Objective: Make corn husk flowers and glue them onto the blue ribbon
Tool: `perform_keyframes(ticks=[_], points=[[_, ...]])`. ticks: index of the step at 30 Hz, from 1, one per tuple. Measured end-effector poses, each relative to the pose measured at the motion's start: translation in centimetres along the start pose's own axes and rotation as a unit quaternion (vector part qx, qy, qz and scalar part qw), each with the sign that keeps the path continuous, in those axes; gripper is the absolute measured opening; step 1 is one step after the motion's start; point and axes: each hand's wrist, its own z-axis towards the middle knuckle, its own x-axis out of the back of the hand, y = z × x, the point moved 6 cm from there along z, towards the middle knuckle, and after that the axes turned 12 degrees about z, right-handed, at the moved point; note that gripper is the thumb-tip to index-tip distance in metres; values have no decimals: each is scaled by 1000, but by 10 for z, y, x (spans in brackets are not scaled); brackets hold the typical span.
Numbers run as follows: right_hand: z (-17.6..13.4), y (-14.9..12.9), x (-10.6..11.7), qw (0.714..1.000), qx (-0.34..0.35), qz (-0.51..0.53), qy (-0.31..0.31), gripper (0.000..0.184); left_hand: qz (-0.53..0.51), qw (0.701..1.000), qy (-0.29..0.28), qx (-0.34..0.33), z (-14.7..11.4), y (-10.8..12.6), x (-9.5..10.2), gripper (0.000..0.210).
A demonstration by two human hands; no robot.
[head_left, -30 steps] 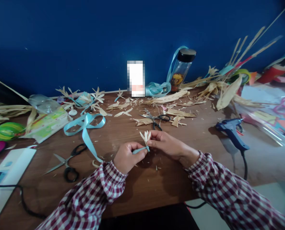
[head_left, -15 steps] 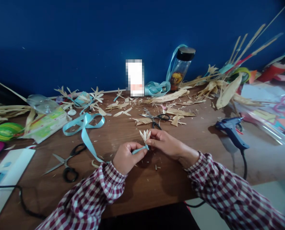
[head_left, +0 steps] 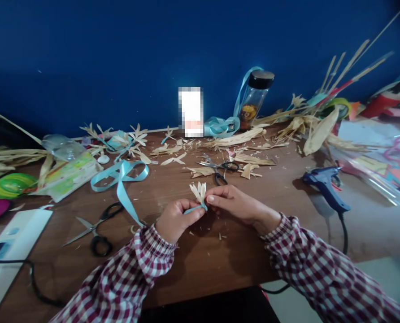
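A small pale flower of dried corn-husk petals (head_left: pixel 199 192) stands upright above the table, light-blue ribbon (head_left: pixel 204 207) wrapped round its base. My left hand (head_left: pixel 176 219) pinches the ribbon and the flower's base between thumb and forefinger. Just right of the petals, my right hand (head_left: pixel 232 202) is closed with thumb and fingertips together; whatever lies between them is hidden. The long loose ribbon (head_left: pixel 126 199) loops across the table to the left and passes behind my left wrist. Beyond my hands lie black-handled scissors (head_left: pixel 216 167) among husk scraps.
Larger scissors (head_left: pixel 94 229) lie open at left. A blue glue gun (head_left: pixel 326 186) with its cord rests at right. Along the wall are husk flowers (head_left: pixel 137 134), a ribbon coil (head_left: pixel 222 125), a bottle (head_left: pixel 255 98) and dried husks (head_left: pixel 323 130). A white box (head_left: pixel 18 246) lies at the left edge.
The flower has tilted and shifted slightly left. My right fingertips have slipped from the petals to just beside them. My left hand keeps its pinch; the view has shifted a little.
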Motion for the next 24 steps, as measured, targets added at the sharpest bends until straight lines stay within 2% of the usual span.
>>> perform_keyframes(ticks=[8, 15, 20, 24], points=[[1, 0, -2, 1000, 5, -2, 3, 28, 9, 1000, -5, 7, -3, 7, -4, 31], [3, -4, -4, 996, 36, -65, 54, 26, 14, 999, 30, 15, -2, 2, -5, 28], [2, -5, -5, 988, 44, -113, 98, 21, 57, 996, 70, 10, -4, 5, -6, 25], [1, -7, -4, 982, 60, -111, 138, 21, 69, 992, 109, -1, -3, 5, -3, 29]])
